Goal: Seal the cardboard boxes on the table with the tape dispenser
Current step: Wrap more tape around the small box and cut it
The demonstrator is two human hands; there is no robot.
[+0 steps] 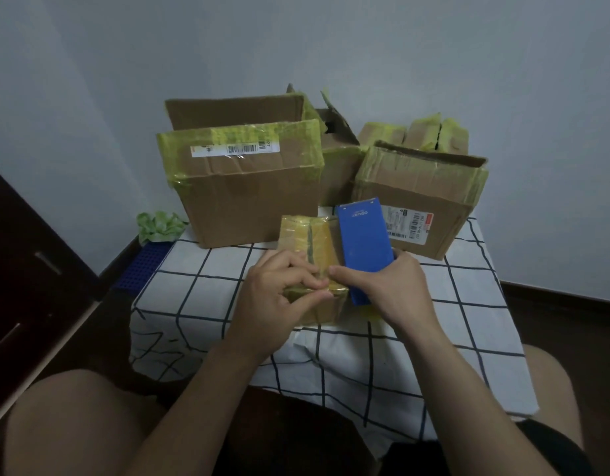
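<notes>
While the right hand [389, 286] grips the blue tape dispenser [363, 242], its forefinger stretched onto the tape, the left hand [279, 286] pinches the near top edge of the small cardboard box [310, 242]. This box sits on the checked tablecloth [200, 280] directly before the person, touching the dispenser's left side. It is already wrapped in yellowish tape over its top and looks close to sealed (I judge this the pressing-down or tearing-off stage). Most of the job seems left: behind it the large carton [248, 201], the torn middle carton [337, 166] and the labelled carton [423, 197] on the right all stand with flaps up, old green-yellow tape on their rims. Nothing of their insides shows from this angle, so whether they hold anything cannot be told. Small taped boxes [420, 134] sit farthest back.
</notes>
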